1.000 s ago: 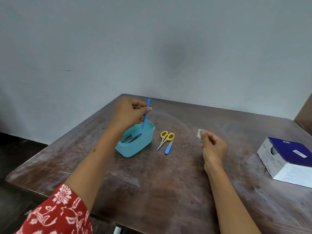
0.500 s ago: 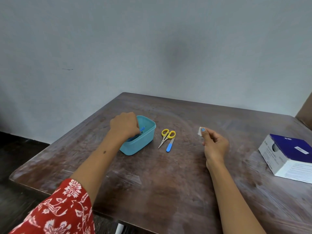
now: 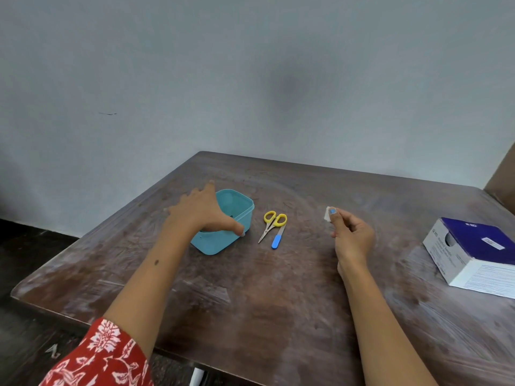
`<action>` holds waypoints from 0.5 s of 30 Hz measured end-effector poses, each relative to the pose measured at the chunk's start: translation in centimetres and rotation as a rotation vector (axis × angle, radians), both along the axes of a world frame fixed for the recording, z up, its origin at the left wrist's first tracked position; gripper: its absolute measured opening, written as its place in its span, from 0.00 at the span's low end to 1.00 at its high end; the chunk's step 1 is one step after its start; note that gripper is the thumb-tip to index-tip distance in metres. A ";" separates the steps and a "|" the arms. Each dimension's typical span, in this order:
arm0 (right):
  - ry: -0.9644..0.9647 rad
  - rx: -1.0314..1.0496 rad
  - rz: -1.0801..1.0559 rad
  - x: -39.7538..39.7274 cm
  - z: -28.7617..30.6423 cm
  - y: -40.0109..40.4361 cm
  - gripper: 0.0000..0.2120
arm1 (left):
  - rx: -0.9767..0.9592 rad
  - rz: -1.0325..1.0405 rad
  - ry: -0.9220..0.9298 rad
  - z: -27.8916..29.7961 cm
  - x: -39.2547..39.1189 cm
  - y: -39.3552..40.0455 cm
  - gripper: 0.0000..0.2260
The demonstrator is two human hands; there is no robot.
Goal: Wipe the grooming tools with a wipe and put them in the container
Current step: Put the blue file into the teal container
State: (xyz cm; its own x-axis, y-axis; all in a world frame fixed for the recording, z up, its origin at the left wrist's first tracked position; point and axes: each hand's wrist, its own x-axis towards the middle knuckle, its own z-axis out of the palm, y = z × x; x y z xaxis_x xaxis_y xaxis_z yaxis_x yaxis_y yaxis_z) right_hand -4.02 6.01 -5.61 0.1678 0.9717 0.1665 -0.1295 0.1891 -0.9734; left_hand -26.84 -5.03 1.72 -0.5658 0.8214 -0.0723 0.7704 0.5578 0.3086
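Note:
A teal plastic container [image 3: 239,210] stands on the worn wooden table [image 3: 264,288]. My left hand [image 3: 203,211] hovers over its near left side, fingers spread and empty, hiding most of the inside. Just right of the container lie yellow-handled scissors [image 3: 271,224] and a nail file with a blue handle [image 3: 277,237], side by side. My right hand [image 3: 349,235] is raised further right, pinching a small folded white wipe [image 3: 327,213] between thumb and finger.
A blue and white cardboard box [image 3: 473,254] lies at the table's right edge. A pale wall runs behind the table. The table's left edge drops to a dark floor.
My left hand carried the blue stick down into the container, let it go, and has now spread open above the container. My right hand has stayed put with the wipe.

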 end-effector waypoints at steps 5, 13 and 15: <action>-0.014 -0.003 0.006 0.0 0.1 -0.1 0.01 | 0.079 0.058 -0.011 -0.6 0.9 0.3 0.44; -0.009 0.002 0.011 0.1 0.1 -0.1 0.03 | 0.136 0.177 0.042 -1.1 2.6 1.3 0.39; -0.006 -0.001 0.017 0.1 0.2 -0.1 0.04 | 0.140 0.172 0.041 -1.2 2.7 1.5 0.40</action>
